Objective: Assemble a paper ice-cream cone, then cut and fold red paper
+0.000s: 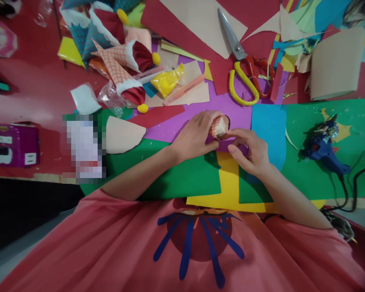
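Near the middle, my left hand [194, 136] is wrapped round a small orange-and-white checked piece [215, 129] with a whitish open end facing right. My right hand [251, 150] is just to its right, the index fingertip at the lower edge of that end and the thumb held apart below. Nothing shows in the right hand's grasp. Under both hands lie purple [234, 111], green [182, 174] and yellow [229, 174] sheets. A blue sheet [269, 129] is right beside the right hand.
Scissors [239, 52] with yellow and red handles lie beyond my hands. A blue glue gun [325, 152] with a cable rests at the right. Checked cones [121, 73] pile up at the back left, near a beige cut piece [124, 134]. A purple box [16, 145] sits far left.
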Tool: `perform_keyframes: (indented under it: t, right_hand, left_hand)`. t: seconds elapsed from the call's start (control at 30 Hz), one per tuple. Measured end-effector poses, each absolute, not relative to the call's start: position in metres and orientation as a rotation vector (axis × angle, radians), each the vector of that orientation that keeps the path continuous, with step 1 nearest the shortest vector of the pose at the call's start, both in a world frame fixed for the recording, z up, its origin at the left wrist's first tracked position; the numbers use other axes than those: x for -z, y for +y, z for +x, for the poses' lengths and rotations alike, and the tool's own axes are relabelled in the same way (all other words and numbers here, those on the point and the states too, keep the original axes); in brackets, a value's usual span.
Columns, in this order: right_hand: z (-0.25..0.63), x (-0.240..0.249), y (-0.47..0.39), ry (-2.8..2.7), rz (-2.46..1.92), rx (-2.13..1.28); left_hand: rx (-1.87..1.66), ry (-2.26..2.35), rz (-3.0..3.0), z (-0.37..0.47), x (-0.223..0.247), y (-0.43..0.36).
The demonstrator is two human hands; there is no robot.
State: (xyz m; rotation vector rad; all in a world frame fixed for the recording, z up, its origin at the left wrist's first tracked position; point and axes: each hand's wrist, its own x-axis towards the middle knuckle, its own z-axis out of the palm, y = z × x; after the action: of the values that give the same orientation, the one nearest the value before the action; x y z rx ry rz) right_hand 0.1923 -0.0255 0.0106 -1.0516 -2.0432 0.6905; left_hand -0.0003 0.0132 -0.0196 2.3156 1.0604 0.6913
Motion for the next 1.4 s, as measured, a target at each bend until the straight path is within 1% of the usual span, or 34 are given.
perform_keyframes:
  t: [0.3,0.67,0.97,1.1,1.4]
  right_hand:
    - [0.1949,-0.0052,-0.0283,-1.993,-1.013,-0.914]
    - [0.1986,-0.0037,-0.0272,-1.981,-1.067,-0.93]
    - [0.1978,-0.0005,-0.0272,-1.931,-1.128,-0.746]
    - [0.1978,-0.0027,-0.0272,-1.992,-1.173,-0.757]
    - [0.1976,-0.0049,-0.025,-2.037,-1.115,-0.613]
  left_hand:
    - [-0.66,1.072,2.329,0.0011,0.0173,0.0121]
    - [-0.661,1.076,2.332,0.0003,0.0166,0.0115]
    - [-0.655,1.06,2.314,0.003,0.0141,0.0074]
    - [-0.668,1.07,2.319,0.0031,0.0149,0.0084]
    - [-0.622,1.058,2.259,0.0033,0.0124,0.0094]
